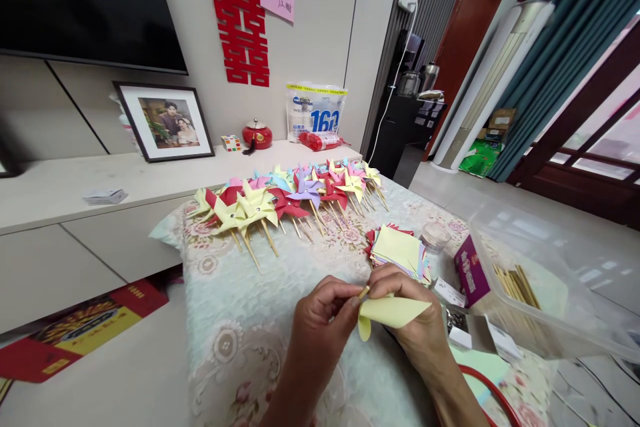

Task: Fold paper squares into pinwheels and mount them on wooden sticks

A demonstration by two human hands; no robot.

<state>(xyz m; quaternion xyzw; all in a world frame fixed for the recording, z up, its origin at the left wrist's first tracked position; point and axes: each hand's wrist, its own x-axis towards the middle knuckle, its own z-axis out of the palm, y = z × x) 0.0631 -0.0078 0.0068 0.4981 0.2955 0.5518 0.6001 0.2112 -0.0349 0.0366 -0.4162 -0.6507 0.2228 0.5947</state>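
My left hand [325, 317] is closed, its thumb and fingers pinching a thin wooden stick [364, 292] whose tip shows between the two hands. A pale yellow paper pinwheel [395, 311] with curled blades is gripped in my right hand [415, 320], its fingers bent over the top of the paper. Paper and stick meet between my fingertips; whether they are joined is hidden. Just beyond my right hand lies a stack of coloured paper squares [397, 247], pale yellow on top. Finished-looking pinwheels [290, 197] on sticks lie in rows across the far side of the table.
A clear plastic bin [545, 307] with wooden sticks [517, 283] stands at the right. Nearer are small white boxes [450, 292], one holding metal pieces, and a round clear container [435, 238]. A red curved handle [493, 390] lies front right. Behind is a white cabinet [165, 180].
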